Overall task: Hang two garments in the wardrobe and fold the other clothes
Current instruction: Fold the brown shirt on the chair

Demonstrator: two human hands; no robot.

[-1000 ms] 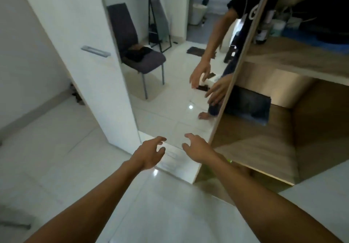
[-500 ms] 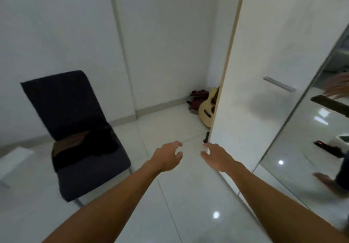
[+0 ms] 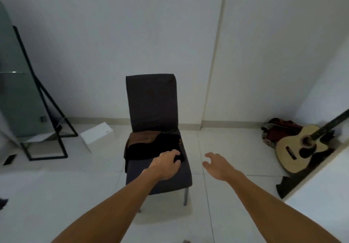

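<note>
A person reaches both bare arms toward a dark upholstered chair [image 3: 151,102] standing against a white wall on a pale tiled floor [image 3: 56,195]. A black garment [image 3: 151,148] lies heaped on the seat over a brown garment [image 3: 143,137], which shows at the far left of the seat. The left hand [image 3: 166,164] is over the near right edge of the black garment, fingers loosely curved and gripping nothing; whether they touch the cloth cannot be told. The right hand [image 3: 217,165] hovers just right of the chair, fingers spread and relaxed, empty. An acoustic guitar [image 3: 300,148] leans in the right corner; a standing mirror [image 3: 20,99] rests at far left.
</note>
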